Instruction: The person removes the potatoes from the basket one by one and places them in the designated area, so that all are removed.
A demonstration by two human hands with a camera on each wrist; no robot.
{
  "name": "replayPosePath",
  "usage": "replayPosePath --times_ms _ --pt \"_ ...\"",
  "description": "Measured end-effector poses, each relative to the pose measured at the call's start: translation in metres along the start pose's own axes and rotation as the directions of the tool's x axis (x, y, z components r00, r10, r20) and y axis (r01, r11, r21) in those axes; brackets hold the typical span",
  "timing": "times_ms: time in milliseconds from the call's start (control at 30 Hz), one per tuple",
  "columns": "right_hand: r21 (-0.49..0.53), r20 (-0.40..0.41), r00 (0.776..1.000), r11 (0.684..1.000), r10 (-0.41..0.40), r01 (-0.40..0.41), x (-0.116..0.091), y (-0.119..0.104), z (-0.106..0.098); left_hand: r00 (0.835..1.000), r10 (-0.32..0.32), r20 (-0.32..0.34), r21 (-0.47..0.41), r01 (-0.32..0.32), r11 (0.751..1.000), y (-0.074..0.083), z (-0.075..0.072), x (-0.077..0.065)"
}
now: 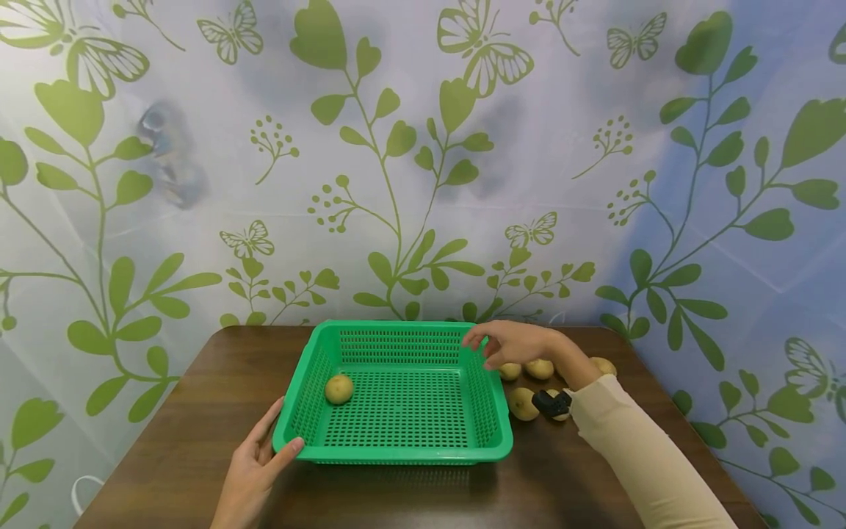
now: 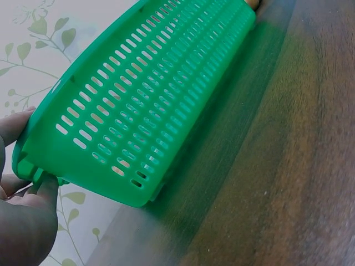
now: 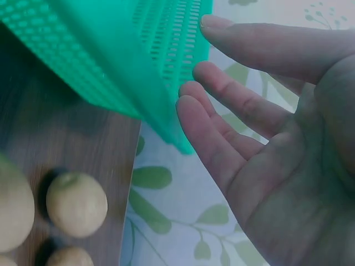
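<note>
A green plastic basket [image 1: 396, 457] with slotted walls stands on the table. My left hand [image 1: 251, 459] grips its front left corner, thumb over the rim and fingers against the outside; the left wrist view shows fingers curled under the rim [image 2: 33, 130]. One yellowish potato [image 1: 339, 389] lies inside, near the left wall. Over the right rear part of the basket is my right hand [image 1: 512, 343], its fingers loosely bent with nothing in them. The right wrist view shows the bare palm and spread fingers [image 3: 244, 108] beside the basket rim.
To the right of the basket, several potatoes [image 1: 523, 404] lie on the brown wooden table [image 1: 178, 426], some partly behind the right forearm. A patterned cloth [image 1: 410, 184] with leaves and butterflies hangs behind the table. A black wrist camera [image 1: 552, 403] sits on the right wrist.
</note>
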State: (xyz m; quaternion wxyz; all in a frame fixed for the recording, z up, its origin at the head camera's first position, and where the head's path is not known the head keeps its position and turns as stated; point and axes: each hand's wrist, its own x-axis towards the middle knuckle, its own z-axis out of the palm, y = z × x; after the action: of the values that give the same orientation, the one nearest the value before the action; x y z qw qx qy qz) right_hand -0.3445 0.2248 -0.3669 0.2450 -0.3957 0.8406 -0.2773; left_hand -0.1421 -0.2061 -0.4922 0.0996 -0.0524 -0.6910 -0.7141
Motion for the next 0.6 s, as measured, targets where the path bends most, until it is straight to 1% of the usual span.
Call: replayPosePath --times_ms 133,333,400,600 --pt "-0.003 0.013 1.0 1.0 0.018 -0.018 0.01 -0.004 0.005 1.0 0.01 0.005 -0.013 -0.01 1.0 0.0 0.0 -0.001" --pt "-0.033 0.032 0.999 0.999 0.016 -0.015 0.023 -0.008 0.01 1.0 -0.013 -0.008 -0.024 0.013 1.0 -0.001 0.003 0.0" --pt "-0.032 0.041 0.999 0.999 0.011 -0.01 0.028 -0.009 0.012 1.0 -0.02 -0.014 -0.018 0.019 1.0 0.0 0.003 0.0" --pt "-0.018 0.043 0.999 1.0 0.007 -0.006 0.04 -0.017 0.019 1.0 -0.012 -0.017 -0.025 0.011 1.0 0.001 0.001 -0.001"
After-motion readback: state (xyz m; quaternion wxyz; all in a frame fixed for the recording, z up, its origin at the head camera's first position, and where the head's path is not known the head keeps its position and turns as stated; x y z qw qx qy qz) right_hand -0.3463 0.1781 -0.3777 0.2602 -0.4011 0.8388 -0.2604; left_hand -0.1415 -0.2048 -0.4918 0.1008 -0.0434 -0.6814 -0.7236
